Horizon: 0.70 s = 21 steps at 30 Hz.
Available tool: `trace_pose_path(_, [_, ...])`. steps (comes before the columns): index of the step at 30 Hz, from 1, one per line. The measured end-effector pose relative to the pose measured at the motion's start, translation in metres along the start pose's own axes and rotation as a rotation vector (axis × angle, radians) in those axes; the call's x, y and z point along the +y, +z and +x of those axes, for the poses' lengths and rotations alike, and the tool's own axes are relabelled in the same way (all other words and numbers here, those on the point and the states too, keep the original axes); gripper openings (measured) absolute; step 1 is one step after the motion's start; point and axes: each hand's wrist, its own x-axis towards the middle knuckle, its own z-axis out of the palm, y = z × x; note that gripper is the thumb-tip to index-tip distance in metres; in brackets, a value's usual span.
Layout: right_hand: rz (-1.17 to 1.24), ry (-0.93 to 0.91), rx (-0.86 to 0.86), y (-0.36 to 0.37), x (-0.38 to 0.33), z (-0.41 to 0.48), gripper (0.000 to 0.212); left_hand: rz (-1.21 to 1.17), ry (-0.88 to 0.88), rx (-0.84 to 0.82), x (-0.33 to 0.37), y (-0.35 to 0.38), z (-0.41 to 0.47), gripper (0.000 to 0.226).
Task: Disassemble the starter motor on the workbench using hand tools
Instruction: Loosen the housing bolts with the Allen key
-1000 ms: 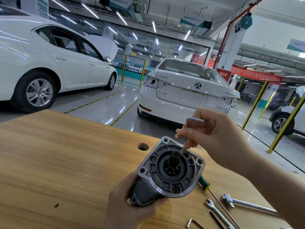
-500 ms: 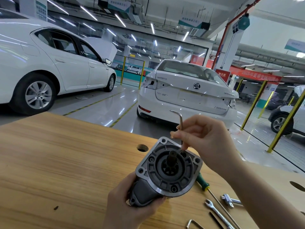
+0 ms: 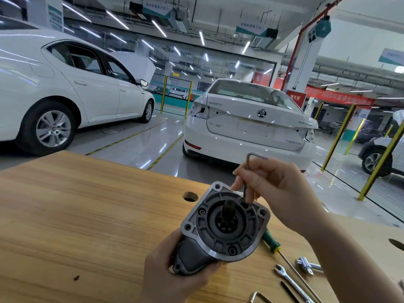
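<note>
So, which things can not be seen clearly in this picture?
Head view only:
- Tip of the hex key: sunk in a recess of the starter motor, so its seating is unclear.
- Motor's rear body: hidden behind its flange and the left hand.
- Wrench and screwdriver: cut by the bottom edge.
- Right hand covers the key's middle.

Single head-worn wide-angle view, looking forward and down: close on the wooden workbench [image 3: 87, 215] filling the lower frame, the garage floor and parked cars [image 3: 247, 125] receding across the upper half.
</note>
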Motion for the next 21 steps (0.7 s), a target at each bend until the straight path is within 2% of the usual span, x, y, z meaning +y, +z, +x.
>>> trace_pose_path(3, [0.023,0.01,0.051,0.004,0.003,-0.004,0.031,0.004,-0.003,0.001,-0.001,0.0,0.0,0.059])
trace_pose_path(6, [0.007,0.002,0.143,0.006,0.006,-0.003,0.03,0.007,-0.015,0.0,-0.003,-0.001,0.0,0.058])
trace_pose_path(8, [-0.007,0.023,0.143,0.004,0.006,-0.001,0.032,0.012,-0.01,-0.006,-0.004,-0.001,0.0,0.058])
trace_pose_path(11, [-0.039,0.044,0.105,0.001,0.005,-0.002,0.035,0.017,-0.004,-0.016,-0.003,-0.001,0.0,0.06])
trace_pose_path(14, [-0.05,0.029,0.05,-0.001,0.003,-0.004,0.019,0.019,-0.009,-0.014,-0.004,-0.002,-0.001,0.059])
trace_pose_path(16, [-0.133,-0.001,-0.048,-0.003,0.0,-0.004,0.011,0.013,-0.02,-0.002,-0.005,-0.001,-0.001,0.058])
trace_pose_path(19, [-0.216,-0.014,-0.174,-0.005,-0.002,-0.002,0.01,0.001,-0.026,0.02,-0.005,0.001,0.0,0.058])
trace_pose_path(21, [-0.178,0.002,-0.146,-0.003,0.0,0.0,0.015,0.001,-0.024,0.016,-0.005,0.001,0.0,0.059])
